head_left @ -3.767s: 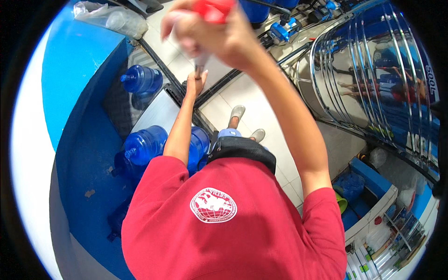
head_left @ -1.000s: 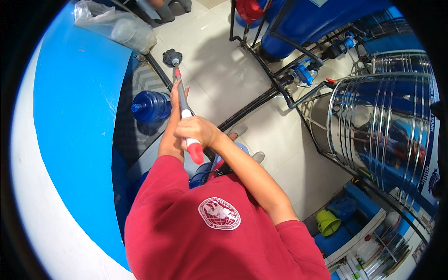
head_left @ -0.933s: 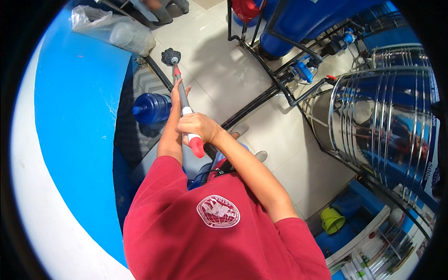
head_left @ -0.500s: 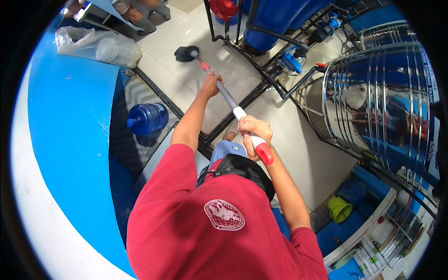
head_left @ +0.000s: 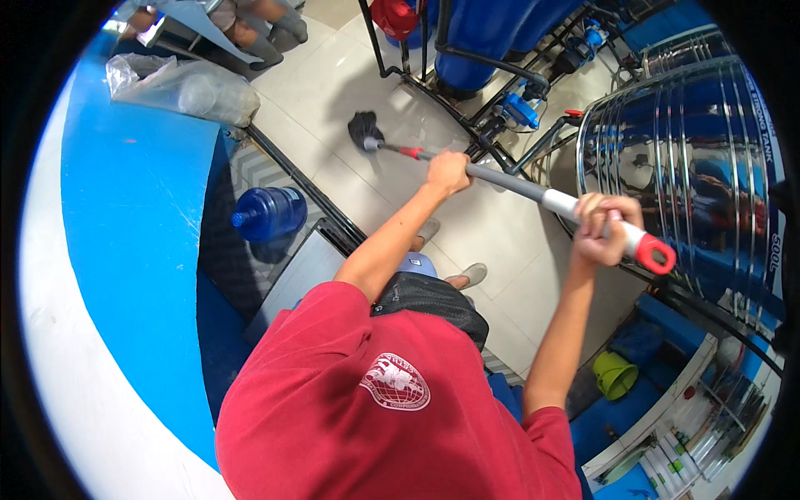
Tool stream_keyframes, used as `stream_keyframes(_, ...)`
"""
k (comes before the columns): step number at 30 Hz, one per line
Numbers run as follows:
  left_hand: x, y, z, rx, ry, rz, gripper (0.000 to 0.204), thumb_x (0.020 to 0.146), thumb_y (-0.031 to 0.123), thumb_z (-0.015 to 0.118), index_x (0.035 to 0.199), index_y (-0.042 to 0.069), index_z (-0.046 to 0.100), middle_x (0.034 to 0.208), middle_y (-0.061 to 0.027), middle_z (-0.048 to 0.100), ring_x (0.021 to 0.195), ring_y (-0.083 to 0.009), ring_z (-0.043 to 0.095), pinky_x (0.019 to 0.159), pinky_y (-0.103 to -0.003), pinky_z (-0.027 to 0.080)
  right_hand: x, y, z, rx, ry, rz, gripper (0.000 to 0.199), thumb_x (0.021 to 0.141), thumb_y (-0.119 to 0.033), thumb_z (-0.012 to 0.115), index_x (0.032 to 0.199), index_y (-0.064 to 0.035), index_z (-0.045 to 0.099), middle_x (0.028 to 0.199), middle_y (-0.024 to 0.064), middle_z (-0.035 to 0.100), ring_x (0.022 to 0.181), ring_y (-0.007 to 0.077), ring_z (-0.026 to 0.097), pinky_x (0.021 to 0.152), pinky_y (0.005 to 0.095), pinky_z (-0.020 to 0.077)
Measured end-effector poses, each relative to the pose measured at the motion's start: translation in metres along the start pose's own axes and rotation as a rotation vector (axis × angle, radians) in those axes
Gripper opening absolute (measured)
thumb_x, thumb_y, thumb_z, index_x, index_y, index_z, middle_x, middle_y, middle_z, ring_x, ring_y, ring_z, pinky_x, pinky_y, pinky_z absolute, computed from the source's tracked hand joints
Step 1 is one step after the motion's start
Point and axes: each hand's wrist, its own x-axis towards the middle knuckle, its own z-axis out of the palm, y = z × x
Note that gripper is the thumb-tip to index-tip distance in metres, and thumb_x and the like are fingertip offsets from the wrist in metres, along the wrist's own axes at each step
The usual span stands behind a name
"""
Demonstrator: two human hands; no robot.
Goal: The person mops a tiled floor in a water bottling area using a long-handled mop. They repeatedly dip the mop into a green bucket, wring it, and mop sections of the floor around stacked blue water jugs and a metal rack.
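A mop (head_left: 512,182) with a grey pole, white grip and red end loop slants across the view from far left to near right. Its dark mop head (head_left: 364,129) rests on the pale tiled floor (head_left: 333,167). Partway down the grey pole, my left hand (head_left: 449,173) is wrapped round it. My right hand (head_left: 607,229) is closed on the white grip, just short of the red loop, close to the shiny steel tank (head_left: 646,175) at the right.
A blue water jug (head_left: 269,214) lies left, beside black floor pipes (head_left: 300,185). A blue counter (head_left: 133,217) curves along the left. Blue cylinders (head_left: 479,50) and pumps stand at the back. A yellow-green bucket (head_left: 615,375) sits near right. Another person's legs (head_left: 258,37) show far left.
Both hands have swung right with the mop, the right hand farthest. The mop head has shifted right and nearer, and the pole now lies flatter across the view. Both hands keep their hold.
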Motion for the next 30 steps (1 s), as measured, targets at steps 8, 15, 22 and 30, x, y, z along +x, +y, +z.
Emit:
stream_keyframes(8, -0.038, -0.017, -0.013, -0.173, -0.241, 0.664, 0.022, 0.073, 0.021, 0.068, 0.058, 0.009, 0.057, 0.056, -0.0144, 0.056, 0.057, -0.0382, 0.057, 0.052, -0.048, 0.044, -0.003, -0.068, 0.033, 0.026, -0.195, 0.103, 0.016, 0.083, -0.010, 0.057, 0.081, 0.0066, 0.058, 0.052, 0.0047, 0.048, 0.042, 0.0142, 0.043, 0.045, 0.0308, 0.0431)
stream_keyframes(15, -0.054, -0.089, -0.035, -0.060, -0.160, 0.665, 0.029, 0.085, 0.025, 0.063, 0.061, 0.011, 0.055, 0.055, -0.0111, 0.055, 0.056, -0.0369, 0.057, 0.052, -0.047, 0.045, -0.060, -0.066, 0.088, -0.081, -0.478, 0.175, 0.009, 0.073, -0.006, 0.058, 0.072, 0.0024, 0.063, 0.054, 0.0089, 0.055, 0.048, 0.0240, 0.056, 0.055, 0.0353, 0.0515)
stream_keyframes(22, -0.008, -0.194, -0.065, 0.322, 0.071, 0.309, 0.016, 0.081, 0.029, 0.069, 0.081, 0.013, 0.070, 0.109, -0.0138, 0.062, 0.111, -0.0328, 0.055, 0.100, -0.055, 0.037, -0.091, 0.058, 0.120, -0.217, -0.733, -0.052, 0.027, 0.057, -0.001, 0.072, 0.081, -0.0015, 0.060, 0.073, 0.0090, 0.056, 0.069, 0.0300, 0.058, 0.066, 0.0405, 0.0499)
stream_keyframes(30, 0.022, -0.267, -0.106, 0.153, -0.036, -0.423, 0.093, 0.075, 0.043, 0.077, 0.145, 0.004, 0.030, 0.149, -0.0262, 0.031, 0.142, -0.0418, 0.025, 0.111, -0.061, 0.024, -0.084, 0.198, 0.219, -0.236, -0.990, -0.106, 0.017, 0.066, -0.008, 0.069, 0.073, -0.0054, 0.054, 0.076, 0.0111, 0.055, 0.075, 0.0329, 0.056, 0.068, 0.0437, 0.0470)
